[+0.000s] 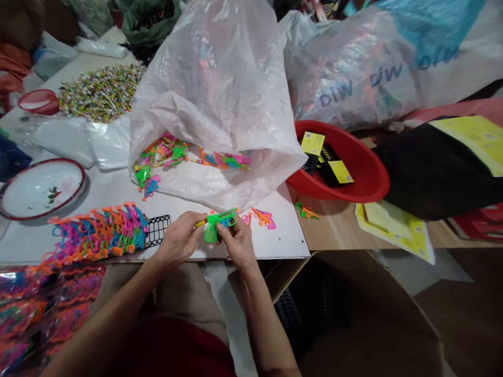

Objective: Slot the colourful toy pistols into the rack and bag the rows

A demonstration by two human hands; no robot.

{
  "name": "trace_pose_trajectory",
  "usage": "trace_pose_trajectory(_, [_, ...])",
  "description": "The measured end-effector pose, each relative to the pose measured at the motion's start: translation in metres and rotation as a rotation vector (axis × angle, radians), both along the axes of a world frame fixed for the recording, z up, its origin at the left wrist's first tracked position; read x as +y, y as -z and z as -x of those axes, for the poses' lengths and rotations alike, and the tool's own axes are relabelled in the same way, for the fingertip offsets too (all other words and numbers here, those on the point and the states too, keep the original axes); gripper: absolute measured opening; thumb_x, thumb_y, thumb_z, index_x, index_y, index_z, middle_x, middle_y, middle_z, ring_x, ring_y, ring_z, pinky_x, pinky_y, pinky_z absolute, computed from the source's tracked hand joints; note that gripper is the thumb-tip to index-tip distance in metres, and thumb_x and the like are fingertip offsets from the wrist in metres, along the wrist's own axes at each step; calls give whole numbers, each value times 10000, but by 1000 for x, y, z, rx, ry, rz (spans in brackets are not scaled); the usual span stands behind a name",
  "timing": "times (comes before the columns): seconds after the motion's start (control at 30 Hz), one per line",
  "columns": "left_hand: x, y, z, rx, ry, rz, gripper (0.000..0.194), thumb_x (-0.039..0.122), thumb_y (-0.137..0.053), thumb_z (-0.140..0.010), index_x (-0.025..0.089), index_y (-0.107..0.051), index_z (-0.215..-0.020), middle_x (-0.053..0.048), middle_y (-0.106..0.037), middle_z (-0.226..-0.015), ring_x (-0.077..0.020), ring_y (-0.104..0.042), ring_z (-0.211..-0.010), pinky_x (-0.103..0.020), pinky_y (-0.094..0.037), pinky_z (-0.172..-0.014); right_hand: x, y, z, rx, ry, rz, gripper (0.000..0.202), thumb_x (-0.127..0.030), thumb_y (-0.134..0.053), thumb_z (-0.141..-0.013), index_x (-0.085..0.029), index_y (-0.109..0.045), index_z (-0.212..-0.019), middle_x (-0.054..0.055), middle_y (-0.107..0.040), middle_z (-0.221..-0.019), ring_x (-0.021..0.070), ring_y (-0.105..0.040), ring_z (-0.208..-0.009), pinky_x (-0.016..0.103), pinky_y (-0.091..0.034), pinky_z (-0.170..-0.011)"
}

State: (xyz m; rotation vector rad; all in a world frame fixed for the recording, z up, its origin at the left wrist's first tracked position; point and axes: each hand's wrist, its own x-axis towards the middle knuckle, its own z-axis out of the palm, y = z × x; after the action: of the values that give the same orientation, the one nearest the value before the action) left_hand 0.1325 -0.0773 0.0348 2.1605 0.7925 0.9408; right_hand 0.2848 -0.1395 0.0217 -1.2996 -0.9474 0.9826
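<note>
Near the front edge of the white tabletop (288, 230), my right hand (239, 240) pinches a green plastic toy piece (211, 229) with a blue part beside it. My left hand (181, 235) is closed on a small yellow stick (201, 222) whose end meets the green piece. To the left lies a black wire rack (159, 230), its left part covered by rows of colourful plastic toys (104, 230). Orange and pink toy pieces (264, 217) rest just right of my right hand.
Behind my hands, a large clear bag (220, 104) holds more colourful toys. A red basin (365, 167) with yellow cards is at the right. An enamel basin (35, 183) and a pile of small wrapped pieces (102, 91) are at the left.
</note>
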Motion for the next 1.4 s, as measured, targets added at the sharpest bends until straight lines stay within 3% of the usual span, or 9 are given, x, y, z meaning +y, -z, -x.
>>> trace_pose_trajectory(0.2, [-2,-1,-8,-342,-89,566,577,275,-544,-871,171,-380,-1415,-42,-664,-917,-132,-630,-835,-251,-496,-764,4,6,-20,102,-115,-105,333,-428,-683,-802,-225,-610,-1055,8,-655,-840,120,-593,-638,259,-525,-602])
trace_pose_trajectory(0.37, [-16,11,-3,-322,-34,645,730,277,-515,-874,156,-182,-1511,-40,-651,-910,-134,-613,-819,-248,-474,-748,8,26,0,0,-197,-63,340,-405,-685,-814,-237,-652,-1108,56,-659,-1064,198,-618,-975,336,-531,-821])
trace_pose_trajectory(0.47, [-27,4,15,-16,-51,542,729,214,-453,-862,146,-155,-1524,-70,-677,-1001,-175,-630,-897,-310,-481,-845,10,30,20,-10,-254,-93,305,-399,-681,-822,-229,-679,-1076,66,-645,-1140,221,-595,-1074,365,-507,-908])
trace_pose_trajectory(0.57, [-18,-31,47,321,-88,268,647,249,-477,-849,185,-329,-1476,-89,-662,-1168,-222,-621,-1041,-345,-468,-929,19,19,35,-34,-228,-205,191,-337,-679,-822,-223,-701,-975,54,-664,-1097,210,-595,-1081,368,-464,-973])
trace_pose_trajectory(0.67, [12,-68,83,451,-341,-102,521,385,-490,-891,206,-464,-1379,-81,-633,-1239,-243,-582,-1133,-393,-433,-997,34,11,49,28,-171,-201,178,-341,-612,-853,-209,-656,-965,38,-691,-936,172,-650,-866,314,-524,-788])
trace_pose_trajectory(0.73, [35,-76,100,536,-415,-245,523,472,-498,-890,166,-516,-1314,-113,-610,-1267,-268,-548,-1179,-430,-406,-1020,43,17,62,71,-176,-114,207,-372,-569,-864,-195,-610,-963,23,-683,-813,155,-640,-690,278,-515,-627])
trace_pose_trajectory(0.87, [61,-50,114,823,-208,-170,487,463,-477,-895,164,-550,-1272,-127,-623,-1230,-283,-559,-1162,-464,-396,-996,48,45,91,-95,-147,172,145,-315,-609,-803,-175,-575,-804,8,-644,-645,161,-602,-568,279,-485,-575])
trace_pose_trajectory(1.0, [63,-27,114,814,-227,-100,417,350,-461,-882,193,-578,-1250,-100,-638,-1189,-261,-582,-1104,-450,-373,-993,41,60,102,-127,-145,189,175,-323,-615,-802,-167,-635,-880,38,-698,-786,175,-644,-665,280,-508,-644])
trace_pose_trajectory(1.4, [70,-26,113,773,-346,-75,479,259,-449,-834,195,-555,-1297,-106,-626,-1147,-268,-569,-1083,-436,-358,-970,37,74,126,-418,-220,218,179,-340,-611,-864,-178,-684,-885,19,-692,-752,172,-631,-680,243,-437,-655])
